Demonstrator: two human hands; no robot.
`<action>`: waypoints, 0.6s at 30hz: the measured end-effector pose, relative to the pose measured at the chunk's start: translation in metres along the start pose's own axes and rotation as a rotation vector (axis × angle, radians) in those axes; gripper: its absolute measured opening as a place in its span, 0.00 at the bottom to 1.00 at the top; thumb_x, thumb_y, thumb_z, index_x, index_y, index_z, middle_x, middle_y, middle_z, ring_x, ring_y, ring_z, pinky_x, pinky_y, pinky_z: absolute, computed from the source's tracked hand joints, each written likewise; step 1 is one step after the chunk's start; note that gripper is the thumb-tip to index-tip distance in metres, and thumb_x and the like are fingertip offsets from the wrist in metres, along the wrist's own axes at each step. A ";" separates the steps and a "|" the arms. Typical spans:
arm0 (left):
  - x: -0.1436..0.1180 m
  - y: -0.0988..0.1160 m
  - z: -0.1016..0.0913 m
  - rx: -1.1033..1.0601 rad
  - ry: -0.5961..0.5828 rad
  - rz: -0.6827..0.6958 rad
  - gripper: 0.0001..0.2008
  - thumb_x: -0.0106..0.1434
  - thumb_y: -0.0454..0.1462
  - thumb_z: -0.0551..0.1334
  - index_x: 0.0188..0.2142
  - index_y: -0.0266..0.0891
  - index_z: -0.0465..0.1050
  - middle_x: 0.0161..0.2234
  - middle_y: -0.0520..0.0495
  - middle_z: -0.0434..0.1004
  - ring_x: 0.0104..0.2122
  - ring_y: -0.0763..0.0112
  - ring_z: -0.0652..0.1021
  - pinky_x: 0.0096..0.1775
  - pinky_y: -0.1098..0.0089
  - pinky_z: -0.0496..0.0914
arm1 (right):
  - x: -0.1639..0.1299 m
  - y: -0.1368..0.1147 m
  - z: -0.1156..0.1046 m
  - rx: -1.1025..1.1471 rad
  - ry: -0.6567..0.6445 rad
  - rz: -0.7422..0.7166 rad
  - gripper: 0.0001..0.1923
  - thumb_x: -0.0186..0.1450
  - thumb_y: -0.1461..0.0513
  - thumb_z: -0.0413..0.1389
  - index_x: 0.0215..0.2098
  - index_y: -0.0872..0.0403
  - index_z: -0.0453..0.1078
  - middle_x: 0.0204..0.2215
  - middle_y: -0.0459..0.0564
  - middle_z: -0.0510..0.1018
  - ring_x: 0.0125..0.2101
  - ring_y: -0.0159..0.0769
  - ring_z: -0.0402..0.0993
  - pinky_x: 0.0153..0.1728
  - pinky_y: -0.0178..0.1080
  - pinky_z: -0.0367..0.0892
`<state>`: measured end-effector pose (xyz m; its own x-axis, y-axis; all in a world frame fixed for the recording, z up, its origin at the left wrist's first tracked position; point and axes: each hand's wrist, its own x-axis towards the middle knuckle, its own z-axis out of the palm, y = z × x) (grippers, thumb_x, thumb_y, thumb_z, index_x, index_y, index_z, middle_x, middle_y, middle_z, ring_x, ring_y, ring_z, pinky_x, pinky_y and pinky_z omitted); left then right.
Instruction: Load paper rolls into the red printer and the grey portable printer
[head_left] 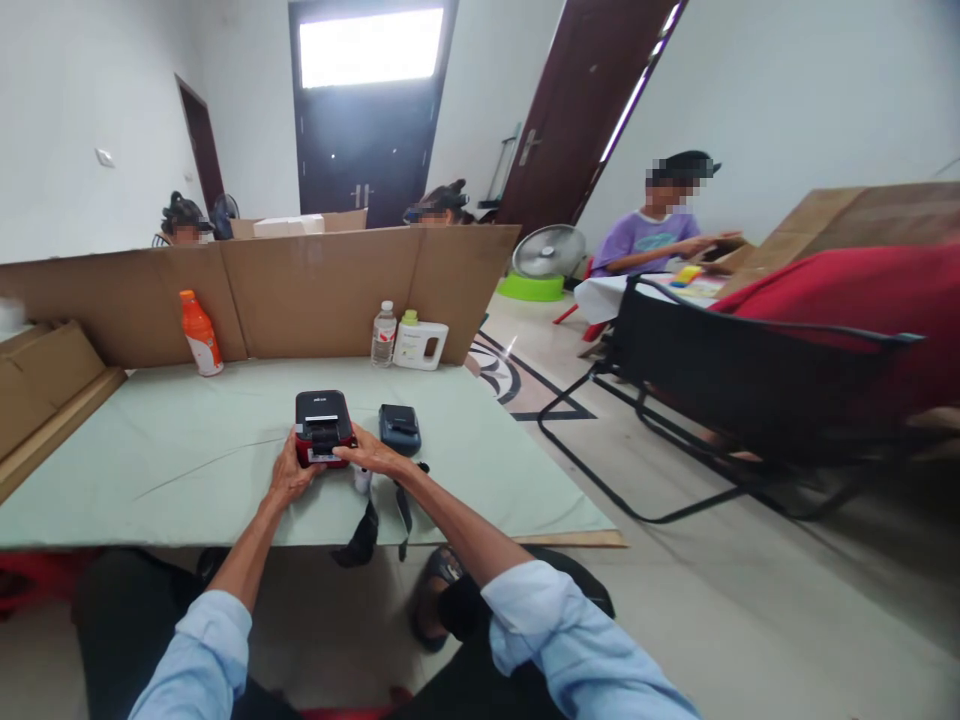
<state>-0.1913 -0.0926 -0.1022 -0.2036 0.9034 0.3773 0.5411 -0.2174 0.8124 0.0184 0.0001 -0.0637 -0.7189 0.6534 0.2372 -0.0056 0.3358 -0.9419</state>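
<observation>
Two light-blue sleeves [525,640] fill the bottom edge, both cut off by the frame at about 6 o'clock, with dark trousers and one sandalled foot partly seen between them. Left hand [291,477] is closed around the left side of a small red and black printer [323,428], fingers wrapped on its near corner. Right hand [373,457] grips the printer's front right side, thumb lying across the front slot; the fingertips are hard to make out against the casing. Printer stands on the pale green table [150,450], near the front edge, at roughly 12 o'clock from the hands. One dark blue-grey device [400,429] sits just beside it at 3 o'clock, apart from it. One small white object [363,480] is mostly hidden under the right wrist and cannot be identified. Two black straps [367,530] hang over the table edge at 6 o'clock. At the far edge, against a cardboard screen [322,290], stand one orange bottle [201,333] at 10 o'clock, one clear water bottle [383,334] and one white jug [420,343] at 1 o'clock. Three other people are seen: two mostly hidden behind the screen, heads only, and one seated at 2 o'clock in a purple shirt [645,240]. One black folding chair [750,390] at 3 o'clock carries a red cloth [847,290], cut off at the right edge. One floor fan [549,255] stands behind.
</observation>
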 end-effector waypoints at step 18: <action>0.004 0.002 -0.004 0.044 -0.016 0.017 0.47 0.50 0.38 0.76 0.67 0.43 0.60 0.56 0.41 0.79 0.54 0.49 0.79 0.55 0.53 0.73 | -0.018 -0.018 -0.024 -0.152 0.090 0.236 0.43 0.59 0.48 0.69 0.66 0.59 0.67 0.66 0.68 0.69 0.65 0.61 0.67 0.65 0.59 0.64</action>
<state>-0.1940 -0.0905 -0.0972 -0.1808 0.9056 0.3835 0.5796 -0.2169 0.7855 0.0485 -0.0013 -0.0448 -0.6236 0.7806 0.0420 0.2638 0.2607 -0.9287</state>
